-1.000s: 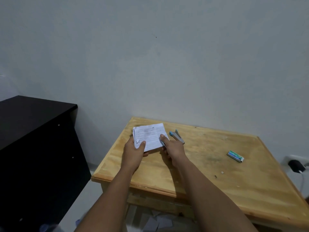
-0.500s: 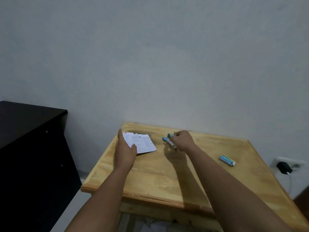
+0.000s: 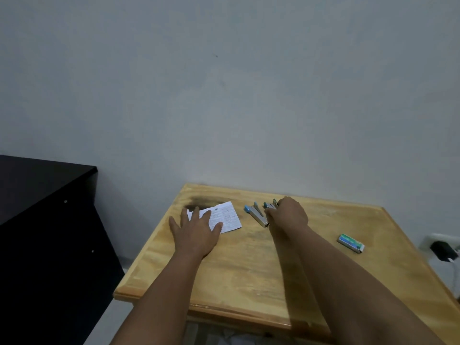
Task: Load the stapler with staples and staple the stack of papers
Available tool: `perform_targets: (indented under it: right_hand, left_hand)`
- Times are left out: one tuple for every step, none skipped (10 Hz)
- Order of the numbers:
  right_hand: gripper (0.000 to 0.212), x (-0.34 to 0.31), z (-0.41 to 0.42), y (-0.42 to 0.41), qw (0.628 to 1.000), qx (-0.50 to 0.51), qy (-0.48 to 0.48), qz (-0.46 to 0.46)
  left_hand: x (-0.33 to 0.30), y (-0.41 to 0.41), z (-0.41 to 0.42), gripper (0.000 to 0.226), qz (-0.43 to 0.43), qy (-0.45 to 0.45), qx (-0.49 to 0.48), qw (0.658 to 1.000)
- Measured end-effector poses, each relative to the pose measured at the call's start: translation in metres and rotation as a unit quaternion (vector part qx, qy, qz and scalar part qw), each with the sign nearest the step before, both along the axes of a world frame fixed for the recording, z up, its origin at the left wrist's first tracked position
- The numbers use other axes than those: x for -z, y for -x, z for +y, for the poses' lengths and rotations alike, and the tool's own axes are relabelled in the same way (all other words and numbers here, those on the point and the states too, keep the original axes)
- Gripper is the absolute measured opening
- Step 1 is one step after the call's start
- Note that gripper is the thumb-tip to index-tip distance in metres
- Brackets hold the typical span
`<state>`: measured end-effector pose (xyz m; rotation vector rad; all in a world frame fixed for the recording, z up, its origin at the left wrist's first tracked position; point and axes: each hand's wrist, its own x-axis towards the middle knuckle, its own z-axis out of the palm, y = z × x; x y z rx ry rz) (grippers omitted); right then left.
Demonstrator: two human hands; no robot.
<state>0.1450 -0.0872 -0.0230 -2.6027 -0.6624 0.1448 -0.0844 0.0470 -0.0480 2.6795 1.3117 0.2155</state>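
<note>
My left hand (image 3: 196, 232) lies flat on the wooden counter (image 3: 249, 270), palm down and fingers spread, with the fingertips pressing on the near left part of the stack of papers (image 3: 224, 216). The papers lie flat near the far left corner of the counter, printed side up, just in front of a dark smudge (image 3: 198, 202) in the wood.

My right hand (image 3: 288, 215) is farther right, knuckles up, fingers curled down over the stapler (image 3: 257, 214). The stapler appears swung open on the counter: one metal arm with a blue tip runs out to the left of my hand, and more blue tips show at my fingertips. My fingers close on its right part, though the exact grip is hidden beneath my hand. The stapler sits just to the right of the papers, apart from them.

A small green and white box of staples (image 3: 351, 243) lies on the right side of the counter, well apart from my right hand and untouched. To the left of the counter stands a black cabinet (image 3: 44, 220). On the wall at the far right a black plug (image 3: 444, 250) sits in a white outlet.
</note>
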Motion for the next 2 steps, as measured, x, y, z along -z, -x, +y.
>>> perform_targets:
  right_hand:
    - [0.04,-0.003,0.0,0.005,1.0,-0.015,0.024,0.002]
    - [0.06,-0.018,-0.011,0.005,0.997,-0.001,-0.073,0.01]
  left_hand:
    - [-0.004,0.002,0.002,0.069,0.038,-0.025,0.019,0.999]
    - [-0.01,0.003,0.007,0.072,0.045,-0.084,0.024,0.995]
